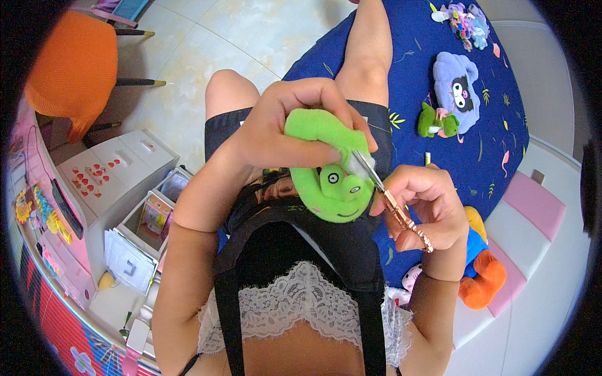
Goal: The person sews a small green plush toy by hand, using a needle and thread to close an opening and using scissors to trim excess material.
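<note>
A green plush frog toy (pixel 329 207) with round embroidered eyes and a curved mouth hangs in front of my lap. My left hand (pixel 301 117) grips its curved upper part between thumb and fingers. White stuffing (pixel 361 164) shows at an opening in the green fabric. In my right hand (pixel 428 202) is a pair of small scissors (pixel 400 211) with ornate rose-gold handles. Their silver blades point up and left, with the tips at the opening beside the stuffing; whether the tips are inside cannot be told. A thin thread rises near the toy.
Under my leg lies a dark blue patterned bedsheet (pixel 409 47) with a purple plush (pixel 447 80), a small green plush dragon (pixel 435 121) and a pile of small toys (pixel 465 23). An orange chair (pixel 75 66), white drawers (pixel 117 164) and an open drawer stand left.
</note>
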`<state>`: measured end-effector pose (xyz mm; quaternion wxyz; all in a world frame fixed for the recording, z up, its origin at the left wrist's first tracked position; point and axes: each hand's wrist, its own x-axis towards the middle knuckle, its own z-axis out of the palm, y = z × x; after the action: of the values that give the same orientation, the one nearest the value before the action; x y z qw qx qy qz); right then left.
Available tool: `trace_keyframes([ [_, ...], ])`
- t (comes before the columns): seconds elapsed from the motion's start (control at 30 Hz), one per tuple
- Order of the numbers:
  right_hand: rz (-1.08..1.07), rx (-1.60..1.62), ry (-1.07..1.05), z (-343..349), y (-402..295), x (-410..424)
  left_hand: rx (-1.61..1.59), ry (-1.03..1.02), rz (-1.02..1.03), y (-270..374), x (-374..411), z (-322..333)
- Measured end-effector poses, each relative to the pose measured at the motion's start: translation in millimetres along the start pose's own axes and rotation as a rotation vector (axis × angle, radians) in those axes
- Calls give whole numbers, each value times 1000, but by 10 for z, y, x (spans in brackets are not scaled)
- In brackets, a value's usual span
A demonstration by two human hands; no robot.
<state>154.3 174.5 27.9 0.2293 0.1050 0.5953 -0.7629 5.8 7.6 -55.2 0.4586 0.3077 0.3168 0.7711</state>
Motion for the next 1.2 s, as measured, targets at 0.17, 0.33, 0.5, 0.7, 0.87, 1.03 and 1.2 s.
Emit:
trace_keyframes([
  [0.17,-47,29,-53,-27,76,16,-114,-29,-12,-89,0,22],
  [0.33,-150,-66,-38,-56,137,49,-161,-41,-17,-80,23,49],
  [0.5,-145,-57,-15,-60,162,54,-126,-50,-21,-51,29,37],
  [0.7,-215,-86,0,-60,217,80,-109,-21,-46,-31,18,42],
  [0.87,-215,-166,6,-72,181,83,-115,-10,-70,-25,16,38],
  [1.03,-223,-262,46,-78,122,78,-134,-6,-109,-28,4,35],
  [1.2,-167,-261,46,-79,90,58,-77,-6,-121,11,-1,27],
])
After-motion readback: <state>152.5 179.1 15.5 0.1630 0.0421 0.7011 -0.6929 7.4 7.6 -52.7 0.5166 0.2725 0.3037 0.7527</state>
